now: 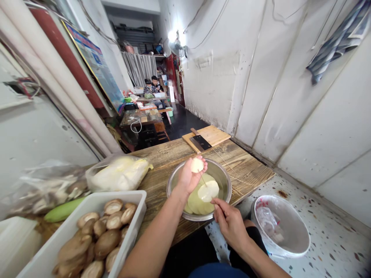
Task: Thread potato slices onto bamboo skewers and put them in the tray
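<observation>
One broad plank table point(156, 173), with a bare strip of wood just left of the middle and more open planks beyond, out to the far edge. Along the left side, a white tray point(136, 222) of brown mushrooms point(108, 243). Down on the floor, off the right edge, a lined bin point(292, 224). Close to the near edge, a steel bowl point(225, 178), apart from the tray, with pale round slices point(197, 204) inside and open air above its rim. Behind the tray, a plastic bag point(117, 173) with pale yellow contents. At the far edge, well beyond the bowl, a cutting board point(216, 135) with a cleaver point(203, 142) on top. Above the bowl, the left hand point(189, 178), with fingers curled around the edge of a round slice point(197, 165). By the near-right rim, the right hand point(228, 218), with thumb and fingers pinched closed on a thin skewer point(203, 178). Threaded on that skewer, over the bowl, a pale disc point(208, 192); past it, the far end at the left hand's slice, pierced or merely close, impossible to tell. Right of the bowl, loose sticks point(223, 160) on the planks.
</observation>
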`<action>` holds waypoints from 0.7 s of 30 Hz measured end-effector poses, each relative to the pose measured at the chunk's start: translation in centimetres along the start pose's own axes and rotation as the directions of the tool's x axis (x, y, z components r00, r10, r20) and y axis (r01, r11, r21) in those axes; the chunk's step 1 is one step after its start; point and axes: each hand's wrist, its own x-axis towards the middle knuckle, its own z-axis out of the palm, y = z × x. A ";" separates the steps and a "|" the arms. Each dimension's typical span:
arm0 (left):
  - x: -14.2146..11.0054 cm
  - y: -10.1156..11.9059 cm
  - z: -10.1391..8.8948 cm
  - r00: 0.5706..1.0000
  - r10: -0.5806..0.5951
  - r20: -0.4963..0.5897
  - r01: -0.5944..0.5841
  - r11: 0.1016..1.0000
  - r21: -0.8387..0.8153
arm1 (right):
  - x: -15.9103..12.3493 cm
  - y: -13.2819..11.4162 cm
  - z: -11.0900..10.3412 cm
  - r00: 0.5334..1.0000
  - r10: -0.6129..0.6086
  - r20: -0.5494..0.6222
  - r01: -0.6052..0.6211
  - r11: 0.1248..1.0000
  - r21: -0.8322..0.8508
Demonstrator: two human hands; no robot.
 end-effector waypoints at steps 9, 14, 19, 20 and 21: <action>-0.6 -1.0 0.1 1.000 -0.022 -0.014 0.023 0.996 0.091 | 1.2 -0.2 -0.4 1.000 -0.001 0.004 0.001 0.999 -0.049; -0.4 -1.5 -0.1 0.995 -0.100 0.006 0.099 0.993 0.065 | 1.7 -0.4 -0.2 1.000 0.001 -0.012 -0.002 0.998 -0.056; -0.5 -1.6 -0.8 0.994 -0.105 0.035 0.103 0.993 0.065 | 1.8 -0.2 -0.5 0.999 0.024 -0.031 -0.026 0.996 -0.082; -0.4 -1.5 -1.0 0.994 -0.099 0.041 0.095 0.991 0.091 | 1.8 -0.1 -0.7 0.998 0.028 -0.050 -0.032 0.995 -0.091; -0.3 -1.4 -1.3 0.995 -0.085 0.044 0.078 0.987 0.143 | 1.8 0.0 -1.0 0.997 0.032 -0.070 -0.039 0.995 -0.096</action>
